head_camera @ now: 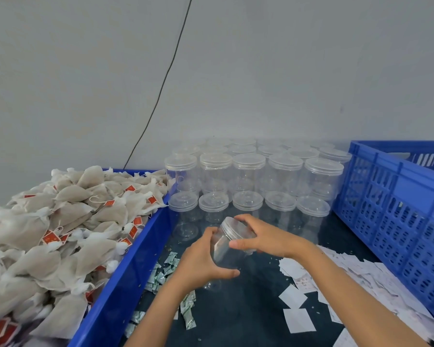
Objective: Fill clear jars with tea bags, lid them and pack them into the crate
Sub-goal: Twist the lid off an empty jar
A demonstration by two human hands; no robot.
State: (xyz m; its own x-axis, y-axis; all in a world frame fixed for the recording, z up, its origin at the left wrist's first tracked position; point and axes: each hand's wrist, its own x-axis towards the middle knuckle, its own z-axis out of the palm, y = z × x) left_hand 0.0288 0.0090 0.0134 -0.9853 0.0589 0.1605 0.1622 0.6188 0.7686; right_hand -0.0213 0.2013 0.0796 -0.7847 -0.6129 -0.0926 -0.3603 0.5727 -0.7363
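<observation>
An empty clear jar (223, 249) is held tilted above the dark table, mouth end pointing up and away. My left hand (201, 261) grips its body from the left. My right hand (263, 236) grips the clear lid (233, 227) on its top. Tea bags (60, 221) with red tags are heaped in a blue bin (125, 279) at the left. A blue slatted crate (398, 206) stands at the right.
Several lidded empty clear jars (251, 176) stand stacked in two tiers against the grey wall. Small green-white sachets (171, 269) lie by the bin. White paper slips (336, 279) are scattered on the table at the right. A black cable (161, 88) runs up the wall.
</observation>
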